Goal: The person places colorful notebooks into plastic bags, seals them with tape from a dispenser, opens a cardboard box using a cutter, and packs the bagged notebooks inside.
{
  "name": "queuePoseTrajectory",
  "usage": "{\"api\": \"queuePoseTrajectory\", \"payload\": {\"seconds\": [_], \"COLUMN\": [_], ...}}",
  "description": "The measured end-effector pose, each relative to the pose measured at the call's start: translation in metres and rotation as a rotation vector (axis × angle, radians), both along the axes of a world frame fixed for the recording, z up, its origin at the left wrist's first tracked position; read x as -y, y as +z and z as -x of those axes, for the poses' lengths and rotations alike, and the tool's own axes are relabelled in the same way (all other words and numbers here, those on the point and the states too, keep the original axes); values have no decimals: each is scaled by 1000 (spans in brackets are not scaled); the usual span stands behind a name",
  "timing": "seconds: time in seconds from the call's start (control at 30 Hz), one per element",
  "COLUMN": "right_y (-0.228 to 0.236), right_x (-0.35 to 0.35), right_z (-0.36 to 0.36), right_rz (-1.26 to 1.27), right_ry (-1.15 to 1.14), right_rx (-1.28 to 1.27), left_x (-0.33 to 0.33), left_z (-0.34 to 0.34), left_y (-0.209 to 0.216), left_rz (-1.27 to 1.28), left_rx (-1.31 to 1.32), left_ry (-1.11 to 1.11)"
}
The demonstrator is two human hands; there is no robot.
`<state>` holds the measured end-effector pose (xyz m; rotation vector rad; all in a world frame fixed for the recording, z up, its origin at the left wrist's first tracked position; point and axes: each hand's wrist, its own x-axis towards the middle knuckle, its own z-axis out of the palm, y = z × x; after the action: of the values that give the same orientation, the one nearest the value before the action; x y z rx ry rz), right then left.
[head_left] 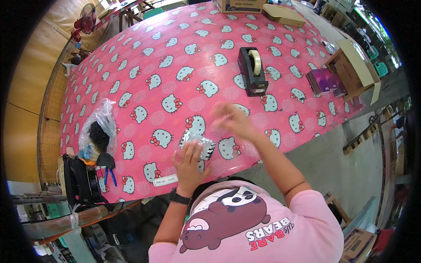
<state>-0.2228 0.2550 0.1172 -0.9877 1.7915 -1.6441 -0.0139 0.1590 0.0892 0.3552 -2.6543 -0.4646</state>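
My left hand [189, 163], a dark band at its wrist, lies over a small clear plastic packet [205, 146] on the pink table. Its fingers rest across the packet's top and the thumb is by the near edge. Dark rows show along the packet's two ends; what is inside I cannot make out. My right hand [236, 121] hangs above the table to the right of the packet, apart from it. Motion smears its fingers, and nothing nameable shows in them. Beyond it stands a black tape dispenser [253, 72] with a roll of pale tape [255, 61].
At the left lies a clear plastic bag [97, 131] with black contents, beside blue pens [110, 177] and a black bag [79, 179]. Purple boxes [325, 81] sit by an open carton [354, 70] at the right edge. More cardboard [284, 15] lies at the far end. A white label strip [165, 180] is near me.
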Motion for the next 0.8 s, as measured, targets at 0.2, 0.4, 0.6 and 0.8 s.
{"api": "queuePoseTrajectory", "payload": {"seconds": [0.2,0.4,0.6,0.8], "right_y": [-52,-66,-92,-49], "right_x": [-66,-51,-69,-18], "right_z": [170,184,128,85], "right_rz": [-84,118,205,-60], "right_ry": [-899,-740,-785,-122], "right_rx": [-201,-30,122,669], "left_x": [-6,-4,-2,-1], "left_z": [10,9,4,3], "left_y": [3,5,0,-8], "left_rz": [-20,-31,18,-12], "left_rx": [-35,-13,-39,24], "left_ry": [-2,2,9,-5]}}
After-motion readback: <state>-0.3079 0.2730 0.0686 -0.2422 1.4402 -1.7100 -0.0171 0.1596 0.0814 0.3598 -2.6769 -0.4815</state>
